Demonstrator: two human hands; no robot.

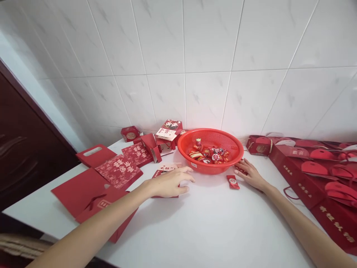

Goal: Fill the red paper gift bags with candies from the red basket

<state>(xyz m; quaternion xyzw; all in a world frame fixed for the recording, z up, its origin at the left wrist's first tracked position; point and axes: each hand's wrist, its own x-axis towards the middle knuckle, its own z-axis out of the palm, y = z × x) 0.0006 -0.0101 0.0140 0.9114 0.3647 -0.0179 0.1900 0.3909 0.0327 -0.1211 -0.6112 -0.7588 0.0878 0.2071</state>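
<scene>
My left hand (171,182) is over a red printed paper box (167,167), its fingers stretched out and thumb apart. The hand hides part of that box. At the right side of the red basket (212,169), my right hand (250,174) rests low over the table with fingers spread. Under its fingers is a small dark red patterned piece (241,168), partly covered; I cannot tell whether it is gripped. A red wrapped candy (233,182) lies on the table just left of that hand. Several wrapped candies (213,154) sit inside the basket.
On the left, red gift boxes (118,169) and an open red gift bag (92,152) lie about. Smaller boxes (169,130) are piled near the tiled wall (209,44). Rows of red handled boxes (312,178) fill the right side of the white table (212,227).
</scene>
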